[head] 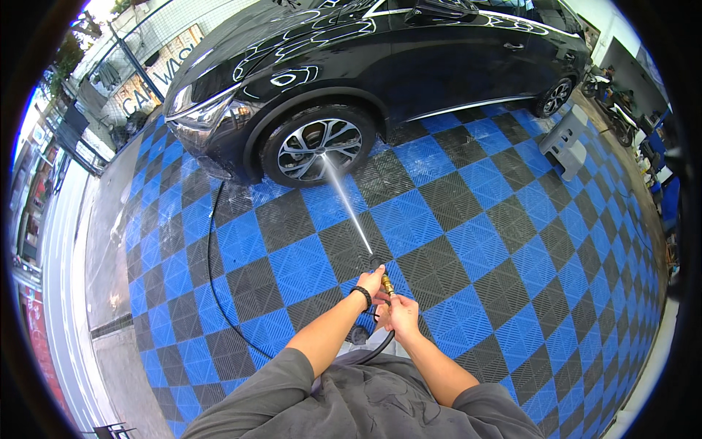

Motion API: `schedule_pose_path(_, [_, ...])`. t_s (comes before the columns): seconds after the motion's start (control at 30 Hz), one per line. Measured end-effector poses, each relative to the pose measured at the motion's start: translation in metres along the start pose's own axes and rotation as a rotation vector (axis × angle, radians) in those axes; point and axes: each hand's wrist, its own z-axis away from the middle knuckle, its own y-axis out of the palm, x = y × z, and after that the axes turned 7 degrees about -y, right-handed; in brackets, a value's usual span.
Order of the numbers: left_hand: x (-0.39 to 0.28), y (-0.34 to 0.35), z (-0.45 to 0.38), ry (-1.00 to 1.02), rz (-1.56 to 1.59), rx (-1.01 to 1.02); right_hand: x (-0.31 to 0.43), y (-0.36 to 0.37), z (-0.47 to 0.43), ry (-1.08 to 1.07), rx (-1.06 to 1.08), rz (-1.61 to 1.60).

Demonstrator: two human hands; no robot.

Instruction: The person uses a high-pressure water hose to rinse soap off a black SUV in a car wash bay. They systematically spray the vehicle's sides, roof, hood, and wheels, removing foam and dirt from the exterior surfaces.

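My left hand (372, 283), with a braided black bracelet at its wrist, grips a black spray gun (377, 262). Behind the nozzle sits a brass fitting (388, 284). Lower down, my right hand (404, 316) is closed around the rear end of the gun, where the black hose (379, 349) joins; my fingers hide part of that joint. A white water jet (349, 207) shoots from the nozzle to the front alloy wheel (321, 149) of a black car (460, 66), hitting near the hub.
Blue and black grid tiles (411, 219) cover the floor, wet in places. A thin black hose line (210, 258) curves across them at left. A grey plastic step stool (566, 144) stands near the rear wheel (555, 97). Motorcycles (620, 115) are parked at far right.
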Motion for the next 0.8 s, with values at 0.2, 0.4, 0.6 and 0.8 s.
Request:
schedule_pose_path(0.2, [-0.004, 0.003, -0.002, 0.02, 0.004, 0.008, 0.002, 0.001, -0.001, -0.023, -0.01, 0.006])
schedule_pose_path(0.4, [0.001, -0.003, -0.006, -0.01, -0.019, -0.033, 0.001, 0.001, -0.004, 0.012, -0.003, 0.032])
schedule_pose_path(0.6, [0.005, -0.005, -0.008, 0.041, -0.057, -0.065, -0.002, 0.002, -0.004, 0.002, 0.02, 0.019])
schedule_pose_path(0.8, [0.005, -0.011, -0.005, 0.028, -0.036, -0.062, -0.003, 0.003, -0.002, 0.006, 0.046, 0.011])
